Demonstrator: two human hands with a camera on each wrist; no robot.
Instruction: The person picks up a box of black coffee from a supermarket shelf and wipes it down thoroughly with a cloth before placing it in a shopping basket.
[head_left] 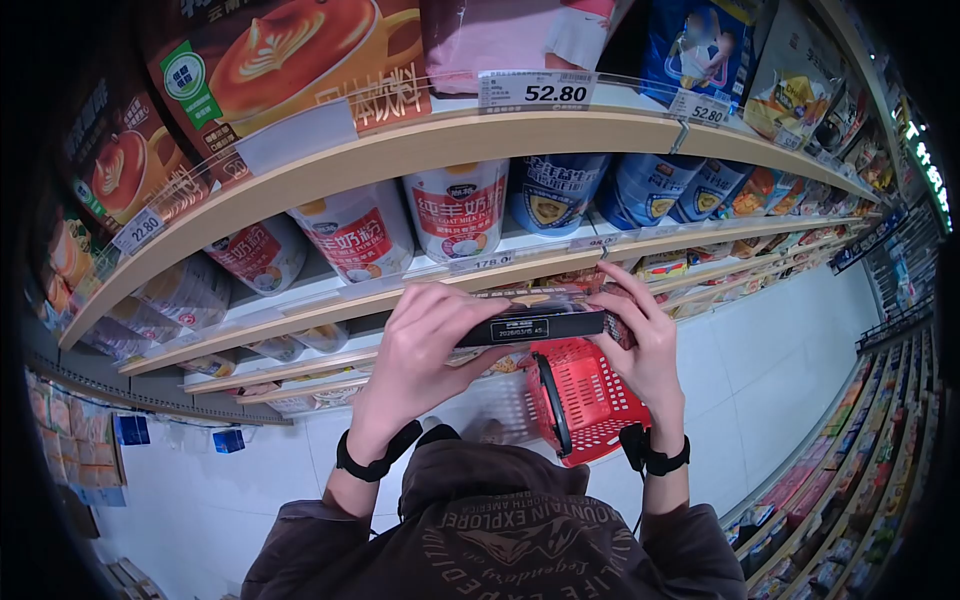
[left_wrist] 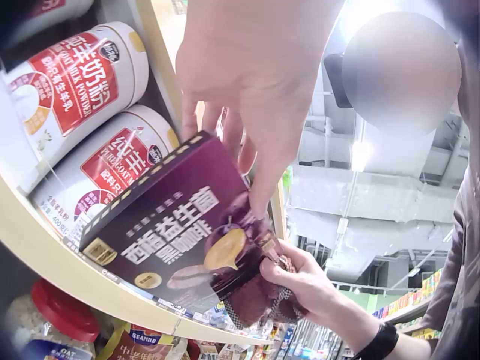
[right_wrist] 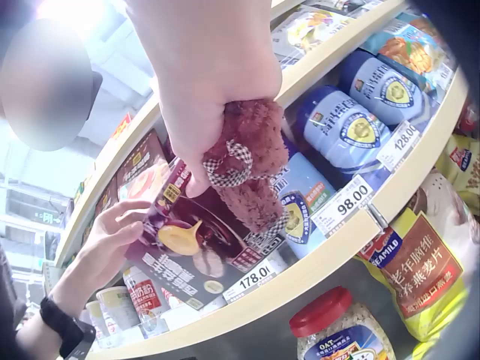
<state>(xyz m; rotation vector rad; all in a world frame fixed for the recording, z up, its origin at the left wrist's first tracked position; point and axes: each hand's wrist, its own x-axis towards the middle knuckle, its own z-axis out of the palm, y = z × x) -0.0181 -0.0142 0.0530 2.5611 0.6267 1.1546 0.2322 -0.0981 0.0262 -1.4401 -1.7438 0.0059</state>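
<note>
Both hands hold a dark purple box of black coffee [left_wrist: 172, 217] up in front of the shelves. In the head view its narrow black side faces up, with a printed date label [head_left: 520, 329]. My left hand [head_left: 425, 335] grips one end, fingers behind and thumb at the near side. At the other end my right hand [head_left: 645, 335] pinches the box, its thumb on the printed front. A brown plush toy [right_wrist: 259, 150] with checkered bows sits at that end, under the right hand, overlapping the box front in the right wrist view.
A red shopping basket [head_left: 590, 400] with a black handle stands on the floor below the hands. Shelves ahead carry goat milk powder cans [head_left: 455, 215], blue cans [head_left: 560, 195] and large coffee boxes [head_left: 290, 70]. An oat jar [right_wrist: 341, 330] stands on a lower shelf.
</note>
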